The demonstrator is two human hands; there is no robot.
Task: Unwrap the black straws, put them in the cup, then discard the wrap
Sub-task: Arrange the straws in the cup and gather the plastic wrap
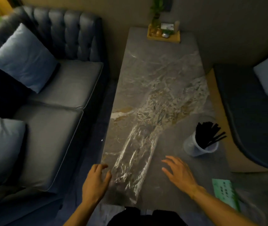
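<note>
A bundle of black straws (209, 136) stands in a clear plastic cup (195, 149) at the right side of the marble table (154, 66). The clear plastic wrap (134, 162) lies flat and empty on the table's near middle, stretching away from me. My left hand (95, 181) hovers at the wrap's near left edge, fingers curled and touching or almost touching the film. My right hand (178, 171) is spread open just right of the wrap, holding nothing.
A green printed card (226, 192) lies at the table's near right corner. A wooden tray (163, 37) with a plant and small items stands at the far end. A grey sofa (56, 88) with cushions runs along the left; another seat (250, 115) is at the right.
</note>
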